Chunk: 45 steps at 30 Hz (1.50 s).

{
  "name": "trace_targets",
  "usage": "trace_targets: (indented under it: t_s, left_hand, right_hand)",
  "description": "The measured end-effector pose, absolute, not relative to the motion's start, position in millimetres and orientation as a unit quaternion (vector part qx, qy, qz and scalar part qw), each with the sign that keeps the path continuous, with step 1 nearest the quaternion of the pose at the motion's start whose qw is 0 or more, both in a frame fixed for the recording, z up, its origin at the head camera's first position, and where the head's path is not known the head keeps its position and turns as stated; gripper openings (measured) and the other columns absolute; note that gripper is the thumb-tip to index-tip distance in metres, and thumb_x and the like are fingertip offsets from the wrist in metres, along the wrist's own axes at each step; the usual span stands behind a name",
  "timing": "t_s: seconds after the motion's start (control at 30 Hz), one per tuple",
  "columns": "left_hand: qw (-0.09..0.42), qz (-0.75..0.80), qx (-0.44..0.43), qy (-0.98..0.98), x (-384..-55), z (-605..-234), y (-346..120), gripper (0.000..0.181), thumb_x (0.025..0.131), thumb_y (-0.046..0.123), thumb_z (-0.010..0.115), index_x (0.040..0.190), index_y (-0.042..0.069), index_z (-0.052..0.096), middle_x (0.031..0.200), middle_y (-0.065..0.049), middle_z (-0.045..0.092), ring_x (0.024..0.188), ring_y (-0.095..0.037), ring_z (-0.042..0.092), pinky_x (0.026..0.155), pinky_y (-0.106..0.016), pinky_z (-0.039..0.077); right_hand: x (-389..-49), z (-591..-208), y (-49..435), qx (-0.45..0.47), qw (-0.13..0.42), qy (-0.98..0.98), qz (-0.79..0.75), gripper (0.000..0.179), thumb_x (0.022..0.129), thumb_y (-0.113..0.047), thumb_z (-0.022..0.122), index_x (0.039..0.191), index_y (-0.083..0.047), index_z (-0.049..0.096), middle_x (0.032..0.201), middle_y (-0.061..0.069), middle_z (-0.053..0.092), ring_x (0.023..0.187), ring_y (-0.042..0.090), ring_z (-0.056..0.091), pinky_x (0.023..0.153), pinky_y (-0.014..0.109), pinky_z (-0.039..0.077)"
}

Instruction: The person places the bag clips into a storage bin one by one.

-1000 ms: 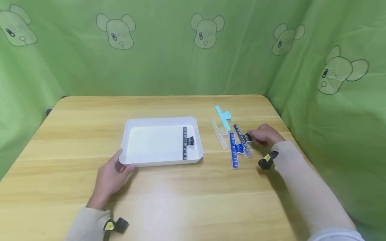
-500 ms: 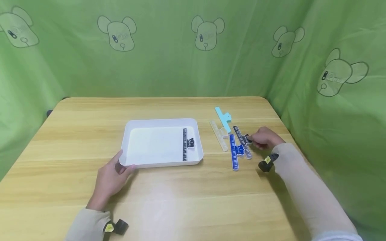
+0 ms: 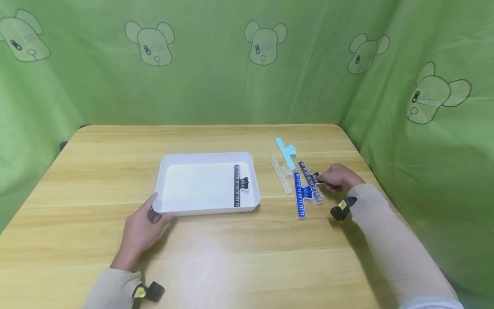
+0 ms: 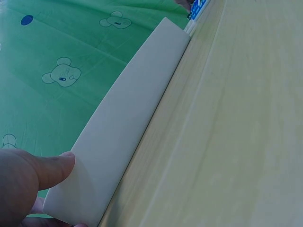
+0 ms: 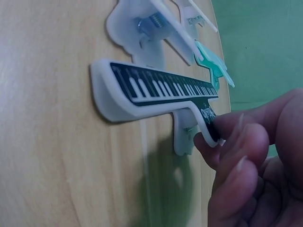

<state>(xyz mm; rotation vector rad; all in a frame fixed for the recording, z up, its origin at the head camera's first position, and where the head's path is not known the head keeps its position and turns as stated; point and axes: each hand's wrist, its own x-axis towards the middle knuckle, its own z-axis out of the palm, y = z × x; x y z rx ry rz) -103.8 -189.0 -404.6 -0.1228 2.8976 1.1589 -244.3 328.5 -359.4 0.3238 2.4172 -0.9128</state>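
Observation:
My left hand [image 3: 142, 229] grips the near left corner of a white tray [image 3: 204, 211]. In the left wrist view its thumb [image 4: 59, 169] lies against the tray's outer wall. Inside the tray, at the right, lies a black clip with a piano-key pattern [image 3: 237, 186]. My right hand [image 3: 338, 177] pinches the handle of a second black piano-key clip [image 5: 161, 90], which lies on the table right of the tray. Beside that clip is a blue piano-key clip [image 3: 299, 197]. A clear clip [image 3: 279, 175] and a turquoise clip [image 3: 284, 152] lie farther back.
The wooden table [image 3: 239, 262] carries the tray and the clips. A green curtain [image 3: 212, 86] with mouse-head drawings hangs behind and along both sides. Each wrist wears a small black camera, such as the right one [image 3: 341, 209].
The right hand's fingers have closed a little farther over the black clip's handle. The head view has tilted slightly, so everything sits a bit lower. The left hand and tray stay put.

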Motion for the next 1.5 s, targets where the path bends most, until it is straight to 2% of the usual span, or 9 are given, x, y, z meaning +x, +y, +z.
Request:
trace_targets:
  t_s: [0.3,0.47,0.63,1.07,1.3,1.5]
  left_hand:
    - [0.010,0.365,-0.042,0.930,-94.9,-410.2,-190.7,0.083,0.090,0.039,0.069,0.149,-0.003,0.029,0.141,-0.033,0.039,0.128,-0.053,0.038,0.105,-0.062,0.032]
    - [-0.009,0.375,-0.029,0.926,-101.9,-407.7,-189.7,0.082,0.090,0.040,0.068,0.150,-0.001,0.030,0.141,-0.031,0.042,0.127,-0.051,0.040,0.106,-0.060,0.033]
    - [-0.004,0.378,-0.029,0.925,-103.9,-405.2,-189.4,0.080,0.090,0.038,0.069,0.150,0.000,0.031,0.141,-0.031,0.042,0.128,-0.050,0.041,0.106,-0.059,0.033]
    - [0.009,0.378,-0.038,0.925,-104.4,-406.3,-189.4,0.082,0.090,0.040,0.069,0.151,0.002,0.029,0.143,-0.030,0.041,0.129,-0.051,0.039,0.107,-0.060,0.031]
    - [0.008,0.376,-0.038,0.926,-104.7,-406.0,-189.3,0.082,0.090,0.041,0.068,0.151,0.002,0.030,0.142,-0.030,0.042,0.129,-0.051,0.039,0.107,-0.060,0.032]
    - [0.008,0.374,-0.037,0.927,-104.5,-405.9,-189.2,0.083,0.090,0.042,0.068,0.150,0.000,0.029,0.142,-0.031,0.041,0.129,-0.051,0.038,0.107,-0.061,0.031]
  right_hand:
    - [-244.5,-370.0,330.8,0.102,0.279,0.895,-0.333,0.031,0.097,-0.016,0.053,0.069,-0.004,0.058,0.055,-0.001,0.052,0.049,0.010,0.048,0.048,0.021,0.041]
    - [-245.6,-359.4,329.9,0.096,0.251,0.899,-0.345,0.032,0.096,-0.012,0.053,0.066,-0.003,0.058,0.053,-0.001,0.050,0.048,0.010,0.046,0.046,0.021,0.040]
    - [-247.5,-353.3,330.4,0.086,0.248,0.903,-0.339,0.036,0.096,-0.012,0.052,0.061,-0.004,0.058,0.051,-0.001,0.050,0.047,0.010,0.045,0.045,0.021,0.039]
    - [-246.3,-351.5,333.8,0.082,0.235,0.905,-0.345,0.032,0.097,-0.011,0.051,0.066,-0.004,0.056,0.055,0.000,0.053,0.050,0.011,0.048,0.047,0.022,0.042]
    - [-244.2,-348.4,333.2,0.079,0.223,0.909,-0.343,0.026,0.097,-0.011,0.051,0.075,0.001,0.057,0.060,0.002,0.055,0.052,0.012,0.048,0.049,0.022,0.043]
    - [-243.5,-345.3,334.2,0.066,0.217,0.916,-0.332,0.028,0.097,-0.013,0.051,0.073,0.001,0.057,0.061,0.004,0.056,0.053,0.012,0.048,0.049,0.023,0.042]
